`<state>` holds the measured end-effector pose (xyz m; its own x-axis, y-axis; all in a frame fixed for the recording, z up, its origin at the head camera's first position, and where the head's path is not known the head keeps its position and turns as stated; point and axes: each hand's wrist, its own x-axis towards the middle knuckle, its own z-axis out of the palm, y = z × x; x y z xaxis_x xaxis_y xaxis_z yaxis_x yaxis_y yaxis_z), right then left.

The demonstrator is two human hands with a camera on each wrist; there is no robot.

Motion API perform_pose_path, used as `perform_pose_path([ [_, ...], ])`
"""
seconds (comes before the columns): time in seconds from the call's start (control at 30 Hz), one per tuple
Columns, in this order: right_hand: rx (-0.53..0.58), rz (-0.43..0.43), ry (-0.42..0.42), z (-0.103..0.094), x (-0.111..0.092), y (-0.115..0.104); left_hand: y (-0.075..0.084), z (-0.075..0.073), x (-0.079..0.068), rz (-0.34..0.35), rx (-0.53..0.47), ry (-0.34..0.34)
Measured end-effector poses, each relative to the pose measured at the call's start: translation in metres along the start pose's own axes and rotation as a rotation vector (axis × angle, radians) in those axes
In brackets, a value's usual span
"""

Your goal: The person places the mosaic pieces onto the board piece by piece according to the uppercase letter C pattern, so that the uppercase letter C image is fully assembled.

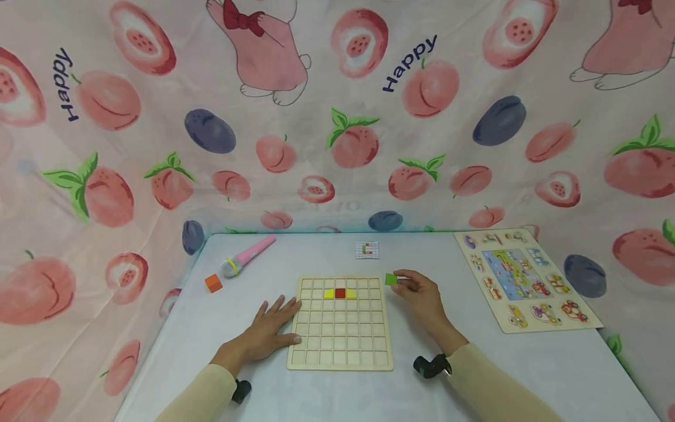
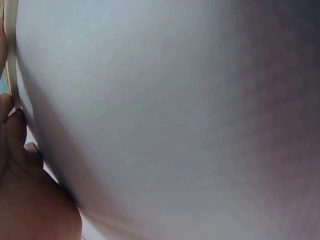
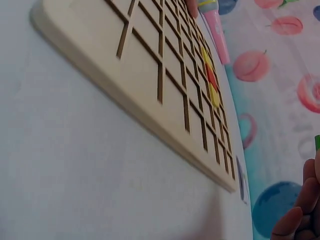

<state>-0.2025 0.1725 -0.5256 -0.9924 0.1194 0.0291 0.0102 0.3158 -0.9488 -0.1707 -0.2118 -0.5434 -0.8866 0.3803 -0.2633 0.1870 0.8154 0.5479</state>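
**Left hand [image 1: 268, 330] splayed, right hand [image 1: 423, 298] pinching**

Palm down, the left hand spreads its fingers forward, its thumb stretched inward. The right hand brings bent fingers and thumb together in a pinch, fingertips directed inward. The beige-sleeved left forearm [image 1: 197, 394] and right forearm [image 1: 495, 382] angle inward from the head view's lower edge. Each wrist view catches only part of its hand.

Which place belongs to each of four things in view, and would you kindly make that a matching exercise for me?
1. green block
2. red block
3. orange block
4. puzzle board

A. left of the pink microphone
B. near the right edge of the table
C. between two yellow pieces
D. pinched by the right hand

Pairs: 1-D, 2-C, 3-A, 4-B
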Motion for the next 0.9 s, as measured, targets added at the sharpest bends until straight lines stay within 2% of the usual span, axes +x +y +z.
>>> perform_pose_path([
  [0.53,0.035,0.060,-0.069,0.062,-0.005,-0.016,0.000,-0.001,0.001,-0.006,0.015,-0.004],
  [0.77,0.110,0.042,-0.133,0.087,-0.011,-0.012,0.000,-0.001,0.001,-0.005,0.011,-0.003],
  [0.9,0.070,0.029,-0.160,0.099,-0.016,-0.012,0.000,-0.001,0.000,0.005,0.009,-0.001],
])
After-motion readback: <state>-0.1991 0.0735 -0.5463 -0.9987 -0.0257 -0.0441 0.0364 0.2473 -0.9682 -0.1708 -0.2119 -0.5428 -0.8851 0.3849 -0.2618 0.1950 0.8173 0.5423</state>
